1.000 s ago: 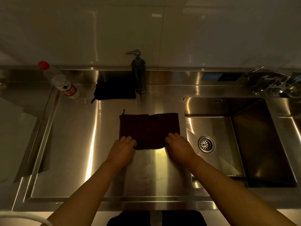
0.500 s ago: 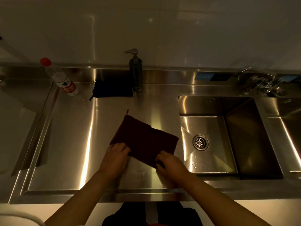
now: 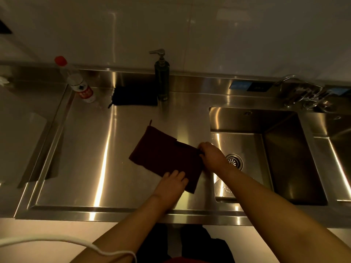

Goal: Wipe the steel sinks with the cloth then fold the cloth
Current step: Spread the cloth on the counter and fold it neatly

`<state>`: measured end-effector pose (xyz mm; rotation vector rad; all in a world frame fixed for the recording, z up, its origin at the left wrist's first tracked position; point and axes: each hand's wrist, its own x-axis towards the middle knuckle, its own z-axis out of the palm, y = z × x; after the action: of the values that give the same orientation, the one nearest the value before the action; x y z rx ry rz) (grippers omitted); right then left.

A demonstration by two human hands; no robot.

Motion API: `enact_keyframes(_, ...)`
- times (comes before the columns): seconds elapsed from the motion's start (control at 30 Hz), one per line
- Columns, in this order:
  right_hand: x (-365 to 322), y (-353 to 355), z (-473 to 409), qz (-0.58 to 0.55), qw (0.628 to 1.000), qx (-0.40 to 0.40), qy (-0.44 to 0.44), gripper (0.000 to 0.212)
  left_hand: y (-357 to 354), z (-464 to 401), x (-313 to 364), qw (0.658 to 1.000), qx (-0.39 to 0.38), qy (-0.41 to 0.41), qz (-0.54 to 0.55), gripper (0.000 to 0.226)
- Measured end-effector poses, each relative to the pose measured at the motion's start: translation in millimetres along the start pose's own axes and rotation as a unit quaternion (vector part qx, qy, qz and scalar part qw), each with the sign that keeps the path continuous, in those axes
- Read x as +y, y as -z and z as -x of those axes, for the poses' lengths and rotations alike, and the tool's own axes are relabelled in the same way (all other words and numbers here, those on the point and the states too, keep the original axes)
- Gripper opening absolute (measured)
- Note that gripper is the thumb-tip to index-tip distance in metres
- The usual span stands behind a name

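Lying askew on the flat steel drainboard [image 3: 79, 164] just left of the sink [image 3: 266, 154], the dark red cloth [image 3: 163, 156] is already doubled over, with a small hanging loop at its far corner. The left hand [image 3: 171, 184] rests on the near edge of the cloth with its fingers laid fairly straight on the fabric, pressing it down and not gripping it. The right hand [image 3: 211, 155] is at the cloth's right edge, beside the sink rim; its fingers curl in toward the corner and appear to pinch the fabric, though the dim light leaves that uncertain.

The cloth looks thin, soft and light, so it will likely go wherever the fingers lead and hold no shape of its own. If it is damp from wiping, it may cling to the steel and to itself. The smooth metal gives little grip, so the whole piece can slide unless one hand pins it. The best places to hold are probably the corners and the folded edge, with a flat palm smoothing each crease.

A soap pump [image 3: 161, 78], a clear bottle [image 3: 79, 86] and a second dark cloth [image 3: 134, 95] sit near the back wall.
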<state>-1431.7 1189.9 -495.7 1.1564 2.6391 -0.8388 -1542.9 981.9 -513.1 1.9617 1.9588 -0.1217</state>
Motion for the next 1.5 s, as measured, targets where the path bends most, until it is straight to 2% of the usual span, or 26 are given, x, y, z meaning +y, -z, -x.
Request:
enact_keyframes(0.13,1,-5,14,-0.025,0.999,0.002,-0.019,0.019,-6,4,-4,1.000,0.004,0.008,0.004,0.051)
enact_keyframes(0.43,3,-49,88,-0.032,0.998,-0.037,0.050,0.011,-16,65,-30,0.995,0.067,-0.040,0.055,0.039)
enact_keyframes(0.53,-2,-66,103,-0.001,0.994,-0.075,0.080,0.010,-19,94,-46,0.992,0.072,0.001,0.106,0.029)
enact_keyframes(0.63,-13,-67,94,0.019,0.991,-0.072,0.110,0.017,-22,113,-56,0.987,0.062,0.034,0.145,0.022)
enact_keyframes(0.73,-37,-54,63,0.006,0.990,-0.022,0.139,0.025,-20,116,-61,0.973,0.056,0.063,0.214,0.029)
enact_keyframes(0.8,-57,-44,34,0.012,0.987,0.004,0.163,0.037,-9,106,-70,0.955,0.093,0.109,0.262,0.032)
enact_keyframes(0.87,-76,-37,6,0.042,0.981,0.007,0.191,0.050,5,88,-83,0.939,0.139,0.154,0.274,0.041)
enact_keyframes(0.93,-89,-35,-17,0.081,0.973,-0.015,0.214,0.058,18,68,-97,0.926,0.154,0.195,0.285,0.058)
enact_keyframes(1.0,-93,-36,-31,0.116,0.967,-0.038,0.225,0.060,26,51,-109,0.926,0.136,0.220,0.275,0.071)
enact_keyframes(1.13,-80,-43,-38,0.129,0.964,-0.065,0.224,0.059,21,33,-119,0.953,0.068,0.228,0.189,0.077)
enact_keyframes(1.33,-60,-40,-38,0.114,0.968,-0.059,0.215,0.063,16,21,-125,0.970,0.026,0.195,0.143,0.080)
enact_keyframes(1.5,-39,-30,-34,0.125,0.977,-0.045,0.168,0.066,30,-10,-127,0.979,0.000,0.157,0.133,0.081)
